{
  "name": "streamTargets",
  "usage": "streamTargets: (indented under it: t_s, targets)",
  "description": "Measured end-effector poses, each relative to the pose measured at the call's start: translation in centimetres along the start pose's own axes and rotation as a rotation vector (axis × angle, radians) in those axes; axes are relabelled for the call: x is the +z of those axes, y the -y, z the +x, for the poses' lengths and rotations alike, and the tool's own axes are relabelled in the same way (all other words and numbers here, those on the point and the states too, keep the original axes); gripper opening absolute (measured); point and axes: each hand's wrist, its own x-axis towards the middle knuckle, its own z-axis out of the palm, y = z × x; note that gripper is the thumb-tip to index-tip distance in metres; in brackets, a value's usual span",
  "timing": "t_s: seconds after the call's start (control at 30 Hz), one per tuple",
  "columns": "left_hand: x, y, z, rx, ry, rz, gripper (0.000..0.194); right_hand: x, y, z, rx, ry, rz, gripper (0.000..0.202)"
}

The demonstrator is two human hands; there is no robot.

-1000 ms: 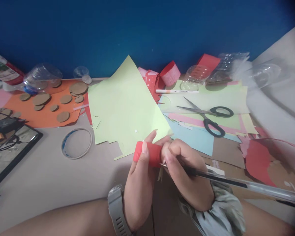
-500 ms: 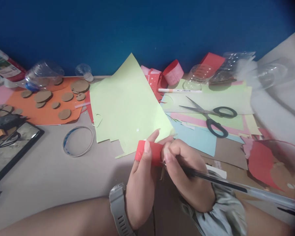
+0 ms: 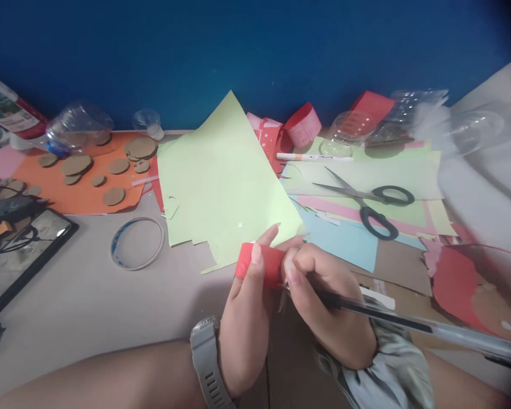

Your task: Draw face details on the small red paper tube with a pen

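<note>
Pinched in my left hand (image 3: 247, 324), thumb on top, is a small piece of red paper (image 3: 272, 264) that looks curved. My right hand (image 3: 330, 304) is closed around a clear-barrelled pen (image 3: 387, 320) with black ink inside. The pen's tip end is at the lower right edge of the red paper, while its long barrel slants away to the right. Whether the tip touches the paper I cannot tell. Just beyond both hands lies a large light green sheet (image 3: 221, 176) with a jagged cut lower edge.
Black-handled scissors (image 3: 361, 199) lie open on stacked coloured papers. A tape ring (image 3: 137, 244) rests left of the green sheet. Several cardboard discs (image 3: 76, 165) sit on orange paper (image 3: 87, 196). A dark-framed device (image 3: 34, 255) stands far left. A blue wall (image 3: 196, 51) rises behind.
The whole view has shifted very slightly, so things appear a little further right. Both hands keep the same hold on the red paper and the pen.
</note>
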Motion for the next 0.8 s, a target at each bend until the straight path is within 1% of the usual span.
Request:
streamTargets:
  t_s: [0.17,0.33,0.47,0.67,0.8]
  targets:
    - [0.13,-0.08,0.05,0.010,-0.006,0.013,0.048,0.12,-0.18,-0.04,0.006,-0.007,-0.010,0.036]
    - [-0.32,0.03,0.10,0.026,0.010,0.060,0.045,0.11,-0.31,-0.15,0.013,-0.020,-0.027,0.039]
    - [-0.45,0.05,0.13,0.026,0.011,0.085,0.044,0.16,-0.32,-0.10,-0.001,-0.013,-0.031,0.037]
    - [0.01,-0.06,0.08,-0.013,-0.008,0.018,0.051,0.10,0.09,0.17,-0.011,0.006,0.002,0.034]
    - [0.11,-0.02,0.07,-0.008,-0.008,-0.006,0.048,0.14,0.16,0.30,-0.028,0.007,0.013,0.033]
